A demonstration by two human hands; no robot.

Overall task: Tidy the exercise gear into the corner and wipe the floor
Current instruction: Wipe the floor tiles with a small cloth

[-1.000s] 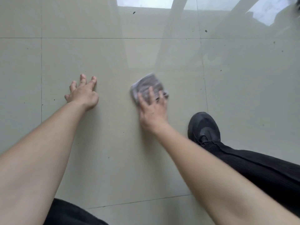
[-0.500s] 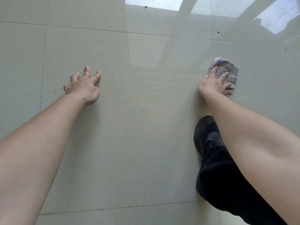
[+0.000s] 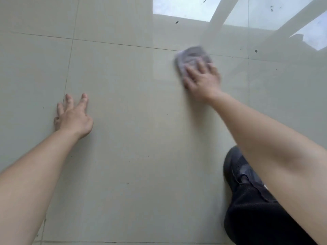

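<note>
A grey folded cloth (image 3: pixel 192 54) lies flat on the glossy beige tiled floor (image 3: pixel 138 138), right of centre and far from me. My right hand (image 3: pixel 201 78) presses down on its near half with fingers spread; hand and cloth are motion-blurred. My left hand (image 3: pixel 73 117) rests flat on the floor at the left, fingers apart, holding nothing. No exercise gear is in view.
My black shoe (image 3: pixel 238 170) and dark trouser leg (image 3: pixel 261 218) stand on the floor at the lower right, under my right forearm. Small dark specks (image 3: pixel 256 51) dot the tiles. A bright window reflection (image 3: pixel 184 7) covers the top of the floor.
The right hand swept the cloth from the middle out to the far right, then back left toward the centre. The left hand stayed planted on the floor.
</note>
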